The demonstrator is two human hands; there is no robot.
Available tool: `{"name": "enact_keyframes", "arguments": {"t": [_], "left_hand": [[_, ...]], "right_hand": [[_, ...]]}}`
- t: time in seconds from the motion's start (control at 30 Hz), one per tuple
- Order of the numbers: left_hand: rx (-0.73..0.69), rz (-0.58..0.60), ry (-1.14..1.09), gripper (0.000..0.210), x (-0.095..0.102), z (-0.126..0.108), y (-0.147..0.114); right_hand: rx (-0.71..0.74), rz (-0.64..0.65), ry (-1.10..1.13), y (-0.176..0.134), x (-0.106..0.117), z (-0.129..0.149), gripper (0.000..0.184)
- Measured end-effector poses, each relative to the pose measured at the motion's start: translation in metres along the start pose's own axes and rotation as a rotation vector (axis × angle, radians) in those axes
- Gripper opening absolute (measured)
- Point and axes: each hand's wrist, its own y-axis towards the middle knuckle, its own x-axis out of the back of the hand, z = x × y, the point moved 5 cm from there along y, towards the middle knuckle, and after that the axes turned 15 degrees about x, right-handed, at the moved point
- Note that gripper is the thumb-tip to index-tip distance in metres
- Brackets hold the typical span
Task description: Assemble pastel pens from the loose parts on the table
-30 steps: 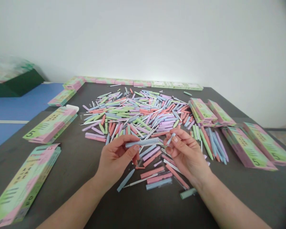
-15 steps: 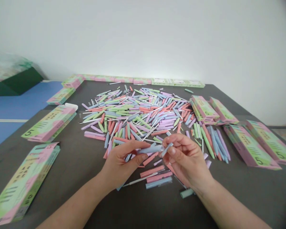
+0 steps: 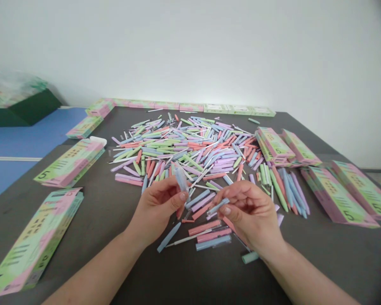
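The left hand [image 3: 163, 203] pinches a pale blue plastic tube with a translucent section [image 3: 180, 178] between thumb and fingers, the tube tilted upward above the fingertips. Level with it, the right hand [image 3: 249, 212] pinches a short, slim light-blue plastic piece with a clear end [image 3: 218, 206] between thumb and fingers, its clear end slanting down toward the left hand; the two held parts are apart. Below and between the hands, on the dark matte tabletop [image 3: 139, 275], lie pink plastic cylinders [image 3: 205, 228], and nearer the wearer a light-blue cylinder with a clear end [image 3: 213, 242]. Just below the left hand rest a tapered light-blue plastic barrel [image 3: 169, 237] and a thin white rod [image 3: 189, 240]. A short green plastic tube [image 3: 249, 257] sits partly hidden beside the right forearm. Beyond both hands spreads a broad heap of green, coral, purple and blue pen parts mixed with white rods [image 3: 178, 146]. To the right of the right hand, tapered barrels in green, coral, blue and purple [image 3: 292, 191] lie side by side, with printed pastel cardboard boxes [image 3: 343, 192] farther right. More green-and-pink cardboard boxes [image 3: 34, 241] flank the left hand's outer side.
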Motion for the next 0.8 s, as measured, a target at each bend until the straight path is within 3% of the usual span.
{"name": "enact_keyframes", "arguments": {"t": [0.13,0.37,0.63,0.8], "left_hand": [[0.139,0.104,-0.170,0.019,-0.004,0.005,0.000],[0.166,0.240,-0.204,0.015,-0.006,0.006,-0.001],[0.165,0.172,-0.145,0.018,-0.006,0.010,-0.002],[0.122,0.115,0.059,0.017,-0.002,0.013,-0.003]], "right_hand": [[0.026,-0.014,-0.041,0.001,0.001,0.002,0.023],[0.021,-0.132,-0.063,0.004,0.012,0.000,0.017],[0.006,-0.123,-0.094,0.003,0.012,-0.003,0.017],[0.026,-0.100,-0.113,0.003,0.009,-0.005,0.019]]}}
